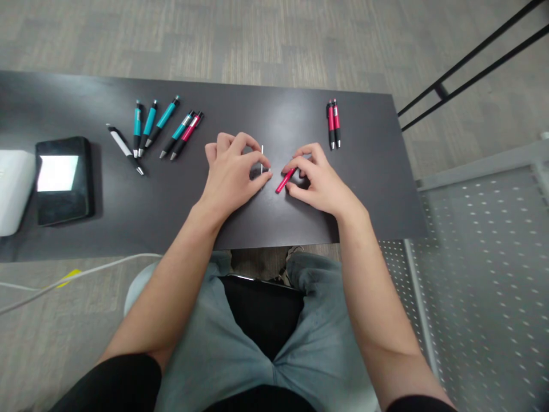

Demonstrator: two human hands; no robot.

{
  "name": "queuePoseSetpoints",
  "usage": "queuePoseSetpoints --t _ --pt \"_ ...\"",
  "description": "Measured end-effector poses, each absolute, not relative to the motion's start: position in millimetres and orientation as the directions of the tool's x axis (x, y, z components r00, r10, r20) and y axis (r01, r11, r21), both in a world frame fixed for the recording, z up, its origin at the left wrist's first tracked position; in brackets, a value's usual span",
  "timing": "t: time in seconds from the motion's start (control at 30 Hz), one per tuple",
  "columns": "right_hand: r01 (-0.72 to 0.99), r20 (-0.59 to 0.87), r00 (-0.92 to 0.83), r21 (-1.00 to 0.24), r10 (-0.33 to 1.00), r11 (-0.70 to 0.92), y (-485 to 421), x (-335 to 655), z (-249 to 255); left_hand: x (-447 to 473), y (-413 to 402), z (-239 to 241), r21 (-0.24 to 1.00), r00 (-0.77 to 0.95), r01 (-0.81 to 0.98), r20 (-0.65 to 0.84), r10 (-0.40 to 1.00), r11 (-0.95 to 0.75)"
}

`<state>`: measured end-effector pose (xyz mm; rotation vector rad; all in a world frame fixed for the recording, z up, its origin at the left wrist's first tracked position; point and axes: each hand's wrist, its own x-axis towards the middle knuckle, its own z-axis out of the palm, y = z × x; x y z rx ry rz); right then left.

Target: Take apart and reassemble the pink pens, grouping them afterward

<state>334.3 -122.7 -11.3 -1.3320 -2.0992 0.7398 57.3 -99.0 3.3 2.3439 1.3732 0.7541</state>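
My left hand (234,174) is over the middle of the table, thumb and forefinger pinched together; something tiny may be at their tips, too small to make out. A thin pale stick (262,150), like a pen refill, shows behind those fingers and is partly hidden by them. In my right hand (315,177), a red pen barrel (283,182) is held between thumb and fingers, tilted, its lower end pointing toward me. Just beyond the right hand, two red pens with black grips (333,123) lie side by side.
Several teal pens (148,127), a red pen (187,135) and a white-and-black pen (125,149) lie on the left of the dark table (274,226). Farther left are a black device with a lit screen (64,200) and a white box (15,191). A cable (107,262) runs below the front edge.
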Motion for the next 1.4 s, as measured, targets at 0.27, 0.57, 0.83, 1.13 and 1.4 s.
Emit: queuePoseSetpoints --t 0.27,0.57,0.83,1.13,1.4 --pt "0.543 0.167 -0.374 -0.758 0.912 0.361 -125 348 -2 52 -91 10 0.621 0.347 0.639 0.292 0.891 -0.453" --pt "0.185 0.152 -0.046 -0.970 0.987 0.158 -120 316 -19 48 -88 9 0.760 0.283 0.447 0.379 0.881 -0.471" --pt "0.332 0.085 -0.131 -0.935 0.988 0.124 -124 303 -13 43 -84 14 0.777 0.258 0.396 0.419 0.871 -0.490" --pt "0.331 0.172 -0.159 -0.919 0.972 0.217 -127 300 -9 41 -87 15 0.805 0.274 0.351 0.399 0.875 -0.477" --pt "0.392 0.147 -0.165 -0.897 0.975 0.202 -126 298 -11 44 -90 21 0.770 0.341 0.386 0.393 0.854 -0.508"
